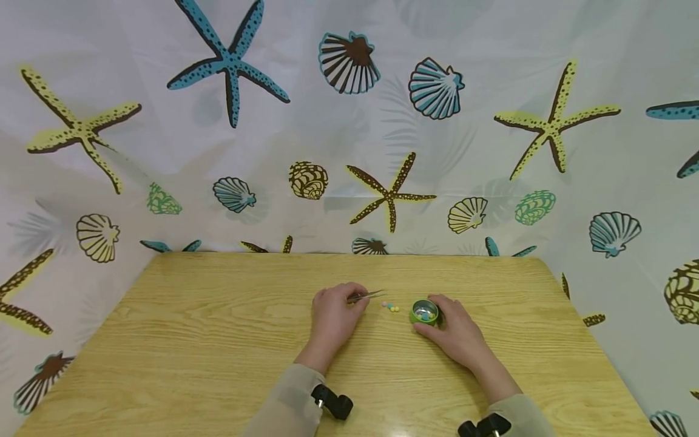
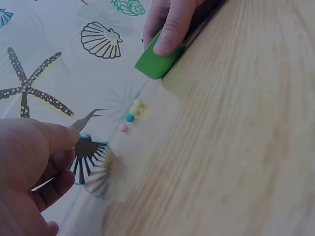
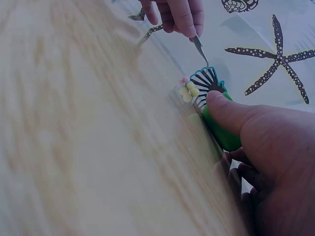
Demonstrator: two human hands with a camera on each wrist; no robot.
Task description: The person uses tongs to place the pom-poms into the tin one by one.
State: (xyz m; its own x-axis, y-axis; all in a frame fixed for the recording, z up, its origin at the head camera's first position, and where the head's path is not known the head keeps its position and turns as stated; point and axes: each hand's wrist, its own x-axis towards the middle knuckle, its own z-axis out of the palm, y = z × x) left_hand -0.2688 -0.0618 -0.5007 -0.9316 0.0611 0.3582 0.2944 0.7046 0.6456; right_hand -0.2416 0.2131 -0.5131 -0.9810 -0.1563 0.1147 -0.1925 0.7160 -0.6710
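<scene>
My left hand (image 1: pixel 337 312) pinches a pair of metal tweezers (image 1: pixel 367 296) between thumb and fingers, the tips pointing right. In the left wrist view the bent tweezer tips stand apart from the beads, with nothing between them. Several small round beads (image 1: pixel 391 307), pink, blue-green and yellow, lie close together on the table between the hands. My right hand (image 1: pixel 455 331) holds a small round green tin (image 1: pixel 424 312) at its side, thumb in front and fingers behind. Inside its silvery interior sit several blue and yellow beads. The tin stands upright on the table.
The wood-grain table (image 1: pixel 218 340) reaches back to a white curtain (image 1: pixel 306 127) printed with starfish and shells, which also hangs along both sides. Black camera mounts (image 1: pixel 333 402) are strapped on both sleeves.
</scene>
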